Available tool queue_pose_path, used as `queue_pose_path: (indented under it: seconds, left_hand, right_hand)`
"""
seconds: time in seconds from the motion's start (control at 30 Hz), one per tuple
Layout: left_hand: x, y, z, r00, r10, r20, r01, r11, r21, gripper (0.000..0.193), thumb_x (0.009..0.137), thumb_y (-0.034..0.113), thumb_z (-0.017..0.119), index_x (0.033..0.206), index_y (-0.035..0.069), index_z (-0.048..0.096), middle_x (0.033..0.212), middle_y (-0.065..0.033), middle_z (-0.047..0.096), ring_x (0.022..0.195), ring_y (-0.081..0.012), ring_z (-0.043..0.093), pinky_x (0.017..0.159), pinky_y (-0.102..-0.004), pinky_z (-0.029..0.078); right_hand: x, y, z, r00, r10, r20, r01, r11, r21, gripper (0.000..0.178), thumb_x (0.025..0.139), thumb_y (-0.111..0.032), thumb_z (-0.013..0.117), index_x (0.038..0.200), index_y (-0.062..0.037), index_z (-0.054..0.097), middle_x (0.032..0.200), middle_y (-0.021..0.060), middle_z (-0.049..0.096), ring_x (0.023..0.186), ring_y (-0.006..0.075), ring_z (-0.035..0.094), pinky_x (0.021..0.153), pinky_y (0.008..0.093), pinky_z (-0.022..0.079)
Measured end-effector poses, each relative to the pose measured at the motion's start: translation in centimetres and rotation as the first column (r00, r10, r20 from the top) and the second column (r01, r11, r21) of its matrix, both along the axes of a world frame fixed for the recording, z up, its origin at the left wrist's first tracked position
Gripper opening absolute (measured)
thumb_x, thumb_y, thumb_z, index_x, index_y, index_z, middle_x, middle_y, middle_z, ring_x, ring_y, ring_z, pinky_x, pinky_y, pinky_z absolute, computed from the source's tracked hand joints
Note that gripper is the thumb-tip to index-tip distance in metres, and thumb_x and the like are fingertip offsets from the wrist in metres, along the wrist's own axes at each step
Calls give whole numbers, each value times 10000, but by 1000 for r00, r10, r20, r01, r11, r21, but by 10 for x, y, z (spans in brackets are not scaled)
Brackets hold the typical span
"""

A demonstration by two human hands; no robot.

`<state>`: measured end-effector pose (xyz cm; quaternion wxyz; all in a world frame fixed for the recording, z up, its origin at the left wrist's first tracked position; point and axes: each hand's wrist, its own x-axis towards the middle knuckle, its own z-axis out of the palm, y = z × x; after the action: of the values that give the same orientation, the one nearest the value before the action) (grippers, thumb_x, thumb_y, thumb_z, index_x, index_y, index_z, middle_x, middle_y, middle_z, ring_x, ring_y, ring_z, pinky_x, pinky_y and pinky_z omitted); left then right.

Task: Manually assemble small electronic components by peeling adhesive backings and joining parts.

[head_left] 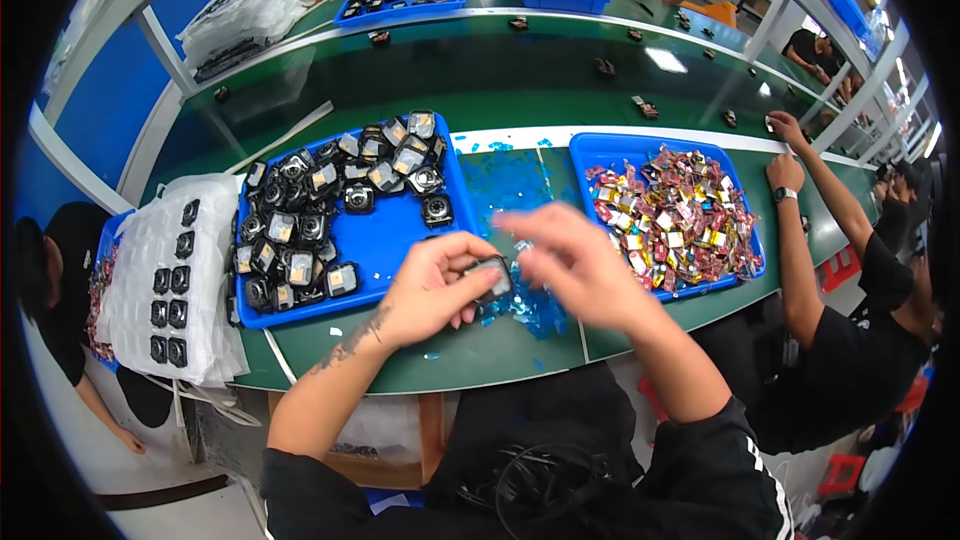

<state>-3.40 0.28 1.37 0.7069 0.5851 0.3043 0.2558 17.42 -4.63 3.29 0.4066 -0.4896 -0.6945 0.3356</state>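
Note:
Over the near edge of the table, my left hand grips a small black square housing with a greyish face between thumb and fingers. My right hand is just right of it, smeared by motion, so whether its fingers pinch anything is unclear. Scraps of blue film litter the green tabletop beneath and between my hands. To the left, a blue tray holds a heap of similar black housings. On the right, a second blue tray is filled with small parts in red, yellow and silver.
White plastic blister trays with several black housings are stacked at the left. A green conveyor belt carrying scattered parts runs across beyond a white rail. Co-workers sit opposite and at my right, where a co-worker's hand with a watch is near.

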Motion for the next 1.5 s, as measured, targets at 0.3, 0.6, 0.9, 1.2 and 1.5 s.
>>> queue_pose_path:
  seconds: [0.3,0.6,0.9,1.2,1.5]
  left_hand:
    - [2,13,-11,946,177,272,-120,969,-215,161,932,87,583,1049,40,483,939,-143,653,790,-238,690,656,-257,581]
    - [-9,21,-17,933,234,272,-168,955,-246,266,911,74,608,1163,43,529,908,-38,633,662,-77,571,515,-180,430]
    - [-2,16,-8,874,378,307,-269,900,-342,158,872,26,644,1027,24,613,846,-33,620,680,-106,589,577,-203,464]
    - [-5,17,-7,902,295,314,-174,916,-362,235,948,117,546,1157,18,586,994,-123,649,758,-137,619,666,-241,527]
    - [0,4,-6,972,232,45,-221,827,517,423,772,154,758,1170,97,627,1072,-40,530,821,-101,525,725,-252,479]
  right_hand:
    - [103,53,-14,522,-236,820,98,971,218,175,722,-75,715,893,-60,685,935,106,614,938,312,573,837,414,486]
    - [107,53,3,790,-256,557,181,966,187,149,775,-85,700,816,10,594,814,131,633,807,318,609,750,398,481]
    - [123,45,-1,738,-278,615,216,960,175,90,828,-41,653,896,18,653,856,129,673,808,222,649,758,331,506]
    - [130,35,6,780,-411,473,418,903,96,174,841,-58,651,999,11,674,756,76,647,717,135,601,673,285,485]
    - [56,8,11,885,-377,-273,366,926,-92,123,891,-54,622,978,21,663,853,11,641,699,43,546,633,194,438]
